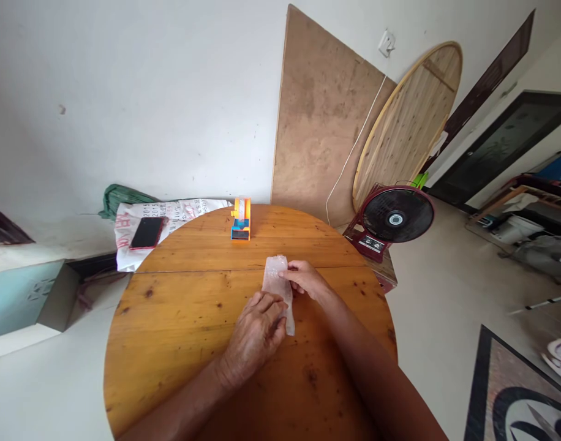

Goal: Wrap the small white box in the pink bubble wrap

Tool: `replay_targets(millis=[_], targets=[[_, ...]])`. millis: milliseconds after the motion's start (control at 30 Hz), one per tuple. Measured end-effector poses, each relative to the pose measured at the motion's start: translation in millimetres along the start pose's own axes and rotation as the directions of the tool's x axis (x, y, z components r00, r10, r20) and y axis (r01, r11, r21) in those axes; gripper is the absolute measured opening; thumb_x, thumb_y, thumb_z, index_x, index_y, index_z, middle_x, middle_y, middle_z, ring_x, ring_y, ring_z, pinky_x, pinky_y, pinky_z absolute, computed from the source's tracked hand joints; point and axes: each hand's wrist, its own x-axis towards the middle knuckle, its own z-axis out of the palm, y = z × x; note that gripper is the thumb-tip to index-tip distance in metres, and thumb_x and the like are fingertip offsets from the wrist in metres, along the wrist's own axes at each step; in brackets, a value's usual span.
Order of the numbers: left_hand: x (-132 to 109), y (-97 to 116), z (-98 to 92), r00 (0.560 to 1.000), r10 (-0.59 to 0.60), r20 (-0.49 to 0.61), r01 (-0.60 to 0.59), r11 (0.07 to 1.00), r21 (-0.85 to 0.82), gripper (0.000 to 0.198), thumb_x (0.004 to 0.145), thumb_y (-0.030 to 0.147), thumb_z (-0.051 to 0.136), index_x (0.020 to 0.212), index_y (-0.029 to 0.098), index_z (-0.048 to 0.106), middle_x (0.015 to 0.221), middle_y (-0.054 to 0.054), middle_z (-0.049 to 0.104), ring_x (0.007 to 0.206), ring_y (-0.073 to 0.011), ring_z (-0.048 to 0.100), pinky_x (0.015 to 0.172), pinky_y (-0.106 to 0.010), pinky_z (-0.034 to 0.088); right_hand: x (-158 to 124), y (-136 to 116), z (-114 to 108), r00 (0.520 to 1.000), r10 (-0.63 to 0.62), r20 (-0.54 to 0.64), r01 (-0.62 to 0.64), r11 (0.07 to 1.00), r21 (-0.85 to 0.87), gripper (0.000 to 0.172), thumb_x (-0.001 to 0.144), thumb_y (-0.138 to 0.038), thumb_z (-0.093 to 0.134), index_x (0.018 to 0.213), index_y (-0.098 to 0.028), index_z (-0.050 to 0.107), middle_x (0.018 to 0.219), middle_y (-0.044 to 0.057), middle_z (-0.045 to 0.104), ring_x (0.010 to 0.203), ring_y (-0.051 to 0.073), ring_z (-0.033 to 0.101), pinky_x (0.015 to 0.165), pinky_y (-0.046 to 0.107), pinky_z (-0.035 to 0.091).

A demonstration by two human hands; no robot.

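Grasping translucent wrap (275, 283), both hands (256, 323) (308, 280), tape dispenser (242, 223) beyond, phone (147, 233) left, fan (381, 214) right.

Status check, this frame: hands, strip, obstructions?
Left hand over lower part of translucent strip. Right hand pinching its right edge. Tape dispenser farther back, not blocking.

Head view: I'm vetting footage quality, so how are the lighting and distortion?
In the head view, wide-angle distortion makes the door at right lean; in the head view, the table darkens toward bottom centre, and pale highlights show on the translucent wrap.
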Motion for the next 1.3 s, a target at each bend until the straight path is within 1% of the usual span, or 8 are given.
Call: replay_targets(millis=[167, 333, 467, 667, 833, 967, 1133, 1300], targets=[[-1, -1, 0.2, 1.000, -0.008, 0.008, 0.008, 1.000, -0.009, 0.021, 0.083, 0.009, 0.052, 0.099, 0.018, 0.063, 0.103, -0.008, 0.065, 0.093, -0.0212, 0.056, 0.085, -0.037, 0.049, 6, 0, 1, 0.995, -0.061, 0.082, 0.060, 0.998, 0.006, 0.022, 0.070, -0.037, 0.066, 0.074, -0.015, 0.063, 0.046, -0.009, 0.041, 0.038, 0.007, 0.034, 0.037, 0.019, 0.025], [-2, -1, 0.5, 0.998, -0.030, 0.056, 0.027, 0.998, 0.057, 0.036, 0.084, 0.010, 0.051, 0.119, 0.016, 0.058, 0.106, -0.010, 0.065, 0.096, -0.0228, 0.057, 0.088, -0.041, 0.048, 10, 9, 15, 0.981, -0.179, -0.071, 0.171, 0.980, -0.100, 0.018, 0.071, -0.033, 0.063, 0.066, -0.016, 0.060, 0.058, -0.006, 0.049, 0.055, 0.009, 0.041, 0.051, 0.019, 0.032], [-1, 2, -2.3, 0.998, -0.015, 0.054, 0.009, 0.993, 0.118, 0.025, 0.085, 0.011, 0.050, 0.103, 0.018, 0.066, 0.105, -0.010, 0.065, 0.094, -0.0232, 0.056, 0.082, -0.040, 0.049, 8, 11, 23, 0.958, -0.218, -0.187, 0.171, 0.956, -0.237, 0.021, 0.071, -0.033, 0.063, 0.059, -0.018, 0.055, 0.056, -0.005, 0.046, 0.057, 0.010, 0.039, 0.053, 0.022, 0.029], [0, 4, -7.1, 0.995, -0.039, 0.088, 0.015, 0.966, 0.260, 0.025, 0.083, 0.014, 0.053, 0.098, 0.023, 0.070, 0.128, -0.009, 0.059, 0.096, -0.0271, 0.056, 0.078, -0.043, 0.050, 3, 4, 22, 0.954, -0.231, -0.190, 0.156, 0.927, -0.342, 0.017, 0.071, -0.032, 0.064, 0.061, -0.019, 0.059, 0.055, -0.005, 0.048, 0.054, 0.011, 0.041, 0.052, 0.023, 0.025], [-2, 0, -5.5, 0.984, -0.051, 0.172, 0.004, 0.964, 0.265, 0.025, 0.087, 0.017, 0.051, 0.107, 0.022, 0.065, 0.121, -0.007, 0.065, 0.097, -0.0254, 0.060, 0.086, -0.044, 0.051, 6, 5, 20, 0.956, -0.234, -0.175, 0.167, 0.928, -0.333, 0.019, 0.071, -0.036, 0.064, 0.065, -0.019, 0.063, 0.058, -0.004, 0.053, 0.057, 0.012, 0.045, 0.053, 0.022, 0.029], [-3, 0, -3.6, 0.983, -0.065, 0.173, 0.022, 0.971, 0.240, 0.023, 0.089, 0.017, 0.049, 0.106, 0.020, 0.063, 0.116, -0.007, 0.066, 0.096, -0.0240, 0.061, 0.086, -0.041, 0.053, 10, 11, 19, 0.951, -0.260, -0.168, 0.222, 0.952, -0.213, 0.021, 0.070, -0.039, 0.064, 0.070, -0.018, 0.066, 0.062, -0.003, 0.058, 0.062, 0.013, 0.049, 0.056, 0.022, 0.035], [-2, 1, -3.5, 0.987, -0.055, 0.153, 0.022, 0.977, 0.211, 0.021, 0.089, 0.017, 0.048, 0.103, 0.020, 0.062, 0.112, -0.008, 0.066, 0.092, -0.0234, 0.060, 0.081, -0.039, 0.054, 11, 14, 24, 0.961, -0.217, -0.170, 0.243, 0.958, 0.151, 0.023, 0.065, -0.037, 0.069, 0.076, -0.017, 0.065, 0.064, -0.004, 0.059, 0.063, 0.013, 0.050, 0.057, 0.023, 0.039], [0, 2, -5.4, 0.984, -0.076, 0.159, 0.045, 0.981, 0.190, 0.019, 0.089, 0.016, 0.047, 0.100, 0.020, 0.062, 0.108, -0.007, 0.067, 0.089, -0.0216, 0.061, 0.083, -0.039, 0.053, 2, 4, 27, 0.990, -0.134, -0.034, 0.130, 0.813, 0.567, 0.034, 0.061, -0.033, 0.075, 0.089, -0.017, 0.065, 0.074, -0.003, 0.064, 0.065, 0.012, 0.054, 0.063, 0.025, 0.043]])
